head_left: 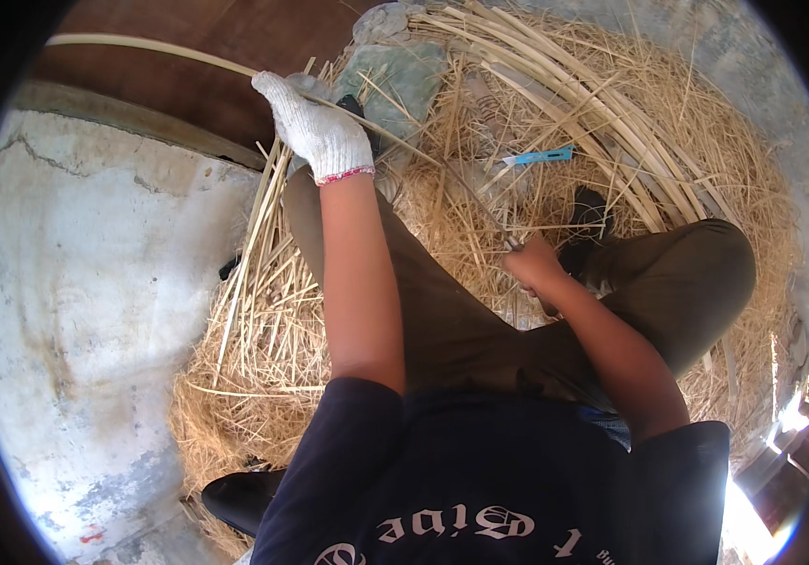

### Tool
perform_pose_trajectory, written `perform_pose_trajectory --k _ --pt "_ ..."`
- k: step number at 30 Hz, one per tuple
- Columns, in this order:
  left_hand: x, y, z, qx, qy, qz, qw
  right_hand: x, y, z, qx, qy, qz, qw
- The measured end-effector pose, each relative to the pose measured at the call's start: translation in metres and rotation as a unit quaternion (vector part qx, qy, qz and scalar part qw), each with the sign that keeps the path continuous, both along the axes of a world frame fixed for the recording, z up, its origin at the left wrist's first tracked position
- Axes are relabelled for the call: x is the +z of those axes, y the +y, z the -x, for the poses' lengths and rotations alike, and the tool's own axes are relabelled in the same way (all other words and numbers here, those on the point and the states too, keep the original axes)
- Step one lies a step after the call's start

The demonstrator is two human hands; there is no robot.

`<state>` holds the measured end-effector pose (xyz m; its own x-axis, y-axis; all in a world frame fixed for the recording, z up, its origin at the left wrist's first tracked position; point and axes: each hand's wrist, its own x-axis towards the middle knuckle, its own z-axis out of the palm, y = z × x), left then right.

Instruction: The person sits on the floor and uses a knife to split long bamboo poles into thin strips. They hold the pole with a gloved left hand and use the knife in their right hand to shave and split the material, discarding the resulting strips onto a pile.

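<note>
My left hand (315, 127), in a white knitted glove with a red-trimmed cuff, is closed around a long, pale bamboo strip (160, 47). From the glove, one end of the strip curves off to the far left, and the other slants down toward my right hand. Bare and closed, my right hand (536, 266) grips what looks like a narrow knife (480, 204) by its handle. Its thin, dark blade points up and left along the strip's line; exactly where blade and strip meet is hard to make out. The handle is mostly hidden in my fist.
Shavings (744, 188) cover the floor around my bent legs. A light-blue utility knife (541, 155) lies on them ahead of my right hand. Long strips (602, 104) are piled at the far right, with more strips (258, 245) by the left wall (113, 282). A greenish stone slab (400, 80) lies ahead.
</note>
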<state>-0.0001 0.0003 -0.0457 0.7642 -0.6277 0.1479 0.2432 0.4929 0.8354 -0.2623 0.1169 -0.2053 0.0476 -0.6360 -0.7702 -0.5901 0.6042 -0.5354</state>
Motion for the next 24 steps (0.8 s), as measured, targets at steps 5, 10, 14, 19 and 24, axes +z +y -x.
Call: perform_pose_trajectory --k 5,10,14,19,24 --pt "0.000 0.001 0.002 -0.007 0.015 0.006 1.000 0.011 0.003 -0.001 0.065 0.005 0.164 0.984" --pt "0.001 -0.001 0.006 0.020 -0.004 0.033 0.999 0.022 -0.001 -0.008 0.063 -0.056 0.130 0.988" --pt "0.020 0.014 0.015 -0.022 0.035 0.065 0.997 0.015 0.002 0.001 0.022 -0.030 0.023 0.999" --pt "0.031 0.021 -0.002 -0.055 0.054 0.091 0.993 0.022 0.009 -0.011 0.090 0.017 0.204 0.975" --pt "0.048 0.042 -0.015 -0.046 0.078 0.135 0.987 0.039 0.006 -0.015 0.069 -0.062 0.203 0.975"
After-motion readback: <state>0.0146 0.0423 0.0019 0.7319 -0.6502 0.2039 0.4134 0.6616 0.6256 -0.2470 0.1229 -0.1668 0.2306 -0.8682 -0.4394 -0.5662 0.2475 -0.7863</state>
